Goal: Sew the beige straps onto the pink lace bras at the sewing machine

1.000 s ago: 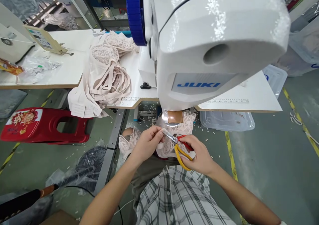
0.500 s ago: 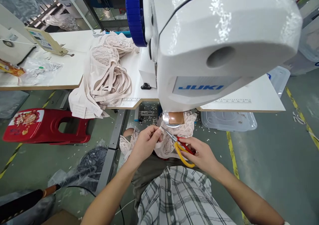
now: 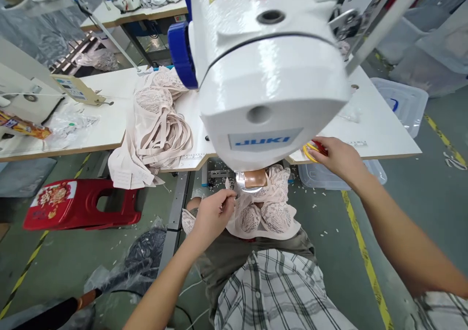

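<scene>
My left hand (image 3: 216, 210) is closed in a pinch on the edge of a pale beige lace bra (image 3: 272, 218), left of the metal plate under the sewing machine head. The bra's cups lie over my lap. My right hand (image 3: 337, 158) grips a pair of scissors (image 3: 311, 150) with yellow and red handles at the table's front edge, right of the machine. The scissors' blades are hidden behind the machine head. The white sewing machine (image 3: 270, 96) stands over the bra and hides the stitching area.
A pile of beige bras (image 3: 157, 125) hangs over the table edge at the left. A red stool (image 3: 84, 201) lies on the floor. Clear plastic bins (image 3: 402, 101) stand at the right, and a control panel (image 3: 78, 90) sits on the left table.
My right hand has moved the scissors away from the bra, up and right to the table edge. My left hand stays at the bra. The view has shifted, showing more of the machine's top.
</scene>
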Tool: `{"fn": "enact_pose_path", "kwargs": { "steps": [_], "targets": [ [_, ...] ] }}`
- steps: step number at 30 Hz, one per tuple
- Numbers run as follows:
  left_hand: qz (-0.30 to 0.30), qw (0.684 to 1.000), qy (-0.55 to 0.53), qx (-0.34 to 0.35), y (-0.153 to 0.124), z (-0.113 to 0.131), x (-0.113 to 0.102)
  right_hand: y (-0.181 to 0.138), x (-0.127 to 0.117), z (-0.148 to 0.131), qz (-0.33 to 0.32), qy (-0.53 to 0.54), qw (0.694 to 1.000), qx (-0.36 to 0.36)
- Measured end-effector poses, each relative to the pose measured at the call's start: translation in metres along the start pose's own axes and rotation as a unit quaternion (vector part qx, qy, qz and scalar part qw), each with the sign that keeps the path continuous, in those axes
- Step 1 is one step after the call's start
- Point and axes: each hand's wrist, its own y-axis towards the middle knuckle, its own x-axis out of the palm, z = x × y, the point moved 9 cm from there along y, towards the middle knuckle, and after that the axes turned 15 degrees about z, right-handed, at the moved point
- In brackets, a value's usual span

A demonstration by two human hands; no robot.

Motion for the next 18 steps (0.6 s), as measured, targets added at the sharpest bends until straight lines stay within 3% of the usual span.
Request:
{"fn": "enact_pose_path", "kwargs": {
  "steps": [3,5,6,8,10,12,14,16,18],
  "targets": [
    [-0.102,0.993,-0.043,-0.035,0.0,-0.003,0.005,0.005,-0.007,-0.019,0.022,0.043,0.998,-0.029],
    [-0.118,0.993,-0.014,-0.023,0.001,-0.004,0.004,-0.019,-0.012,-0.042,0.017,0.123,0.992,0.003],
    [-0.099,0.995,0.023,0.006,0.002,-0.002,0.002,-0.038,-0.007,-0.057,-0.025,0.18,0.983,0.018],
    [-0.017,0.988,0.114,0.106,0.003,0.011,-0.003,-0.087,0.012,-0.103,-0.186,0.294,0.937,-0.009],
    [0.055,0.956,0.161,0.24,-0.006,0.037,0.002,-0.126,0.021,-0.137,-0.258,0.332,0.906,-0.047],
    [0.083,0.923,0.157,0.342,-0.02,0.062,0.014,-0.141,0.026,-0.153,-0.246,0.355,0.901,-0.04],
    [0.091,0.906,0.139,0.39,-0.031,0.081,0.025,-0.142,0.03,-0.158,-0.211,0.423,0.881,0.019],
    [0.104,0.914,0.12,0.373,-0.033,0.093,0.029,-0.136,0.033,-0.153,-0.173,0.51,0.834,0.12],
    [0.089,0.95,0.065,0.292,-0.027,0.094,0.033,-0.128,0.032,-0.145,-0.129,0.548,0.798,0.214]
  ]
}}
